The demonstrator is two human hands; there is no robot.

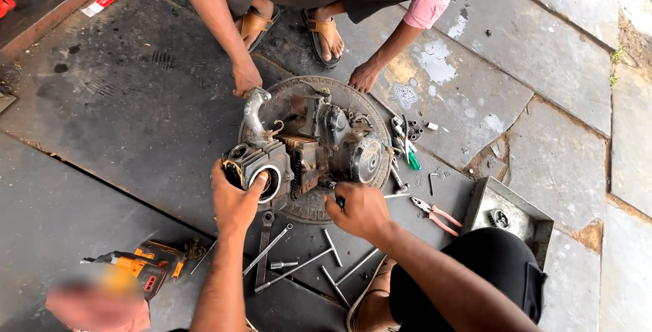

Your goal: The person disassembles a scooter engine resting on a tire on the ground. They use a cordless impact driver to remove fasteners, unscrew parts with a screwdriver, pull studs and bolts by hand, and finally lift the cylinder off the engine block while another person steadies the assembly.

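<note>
A greasy motorcycle engine (309, 149) rests on a round metal base (299, 98) on the stone floor. My left hand (234, 196) grips the engine's cylinder block (261, 166) at its near left end, thumb by the round bore. My right hand (360, 210) is closed on a small dark tool (337, 199) pressed against the engine's near side. Across from me a squatting person in a pink shirt has one hand (246, 77) on the curved exhaust pipe (255, 115) and the other hand (365, 76) on the base rim.
Long bolts and a spanner (265, 250) lie on the floor between my arms. An orange power tool (139, 264) lies near left. Red-handled pliers (435, 213), a green screwdriver (409, 152) and sockets sit right of the engine. A metal tray (509, 216) stands by my knee.
</note>
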